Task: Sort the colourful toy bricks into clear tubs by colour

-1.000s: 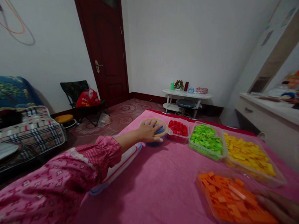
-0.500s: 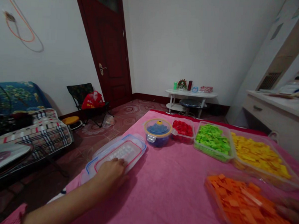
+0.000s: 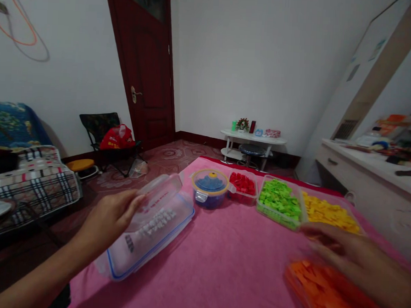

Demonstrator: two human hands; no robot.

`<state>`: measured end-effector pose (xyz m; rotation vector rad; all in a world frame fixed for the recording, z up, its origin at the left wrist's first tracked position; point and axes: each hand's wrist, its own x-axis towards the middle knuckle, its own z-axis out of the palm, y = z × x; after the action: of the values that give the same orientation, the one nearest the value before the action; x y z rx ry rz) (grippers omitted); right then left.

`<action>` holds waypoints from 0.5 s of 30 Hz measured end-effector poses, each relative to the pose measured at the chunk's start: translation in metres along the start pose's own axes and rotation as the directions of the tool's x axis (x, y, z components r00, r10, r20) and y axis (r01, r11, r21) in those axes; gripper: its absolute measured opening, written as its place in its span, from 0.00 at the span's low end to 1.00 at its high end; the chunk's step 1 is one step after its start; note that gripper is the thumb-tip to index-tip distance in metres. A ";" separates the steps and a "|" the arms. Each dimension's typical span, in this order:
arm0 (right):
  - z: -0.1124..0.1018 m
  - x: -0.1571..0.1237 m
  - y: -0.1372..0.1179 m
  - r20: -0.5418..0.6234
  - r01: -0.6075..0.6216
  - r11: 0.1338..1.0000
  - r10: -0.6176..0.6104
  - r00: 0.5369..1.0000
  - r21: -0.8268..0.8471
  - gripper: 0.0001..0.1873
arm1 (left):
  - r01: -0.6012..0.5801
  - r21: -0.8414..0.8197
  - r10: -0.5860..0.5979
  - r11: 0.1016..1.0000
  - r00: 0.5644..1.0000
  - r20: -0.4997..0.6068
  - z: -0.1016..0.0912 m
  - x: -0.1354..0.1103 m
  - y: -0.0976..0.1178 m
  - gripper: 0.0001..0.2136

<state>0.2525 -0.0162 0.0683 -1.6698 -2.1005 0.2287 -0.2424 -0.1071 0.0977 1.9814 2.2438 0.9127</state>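
On the left, my left hand (image 3: 121, 209) pinches the edge of a clear plastic lid (image 3: 160, 190), which is raised and tilted. Beneath it lies a larger clear lid (image 3: 152, 243) with a blue seal. My right hand (image 3: 348, 258), somewhat blurred, hovers over a clear box of orange pieces (image 3: 325, 289). Its fingers are loosely bent and apart, and nothing shows in them. Behind that hand stands a box of yellow pieces (image 3: 329, 213), partly covered by it. To its left are a box of green pieces (image 3: 280, 199) and a box of red pieces (image 3: 242, 184).
A round blue container (image 3: 210, 191) with a yellow-rimmed lid stands closed beside the red pieces. All rest on a pink cloth (image 3: 227, 261) over the table. Beyond are a low white table (image 3: 254, 137), a folding chair (image 3: 105, 135) and, at right, a white counter (image 3: 374, 158).
My left hand has lifted a clear lid off the stack, tilting it up and leftward. My right hand has come inward from the right edge over the orange box. The view has turned slightly right.
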 end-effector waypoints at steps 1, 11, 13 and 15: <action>0.008 0.009 -0.030 0.111 0.077 0.996 -0.082 0.990 0.055 0.23 | 0.052 -0.135 -0.053 0.989 0.999 -0.009 -0.003 0.003 -0.003 0.18; 0.123 0.079 -0.150 0.455 0.401 0.905 -0.420 0.785 0.142 0.27 | 0.437 -0.745 -0.376 0.504 0.888 0.266 0.012 -0.006 -0.015 0.21; 0.132 0.098 -0.159 0.421 0.406 0.911 -0.396 0.816 0.071 0.26 | 0.467 -0.764 -0.381 0.445 0.871 0.310 0.013 -0.008 -0.014 0.21; 0.136 0.114 -0.164 0.394 0.397 0.917 -0.379 0.837 0.041 0.30 | 0.472 -0.779 -0.400 0.414 0.862 0.310 0.012 -0.009 -0.012 0.22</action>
<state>0.0290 0.0707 0.0398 -1.2481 -2.7104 0.4223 -0.2471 -0.1110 0.0793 0.8913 1.5815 1.4121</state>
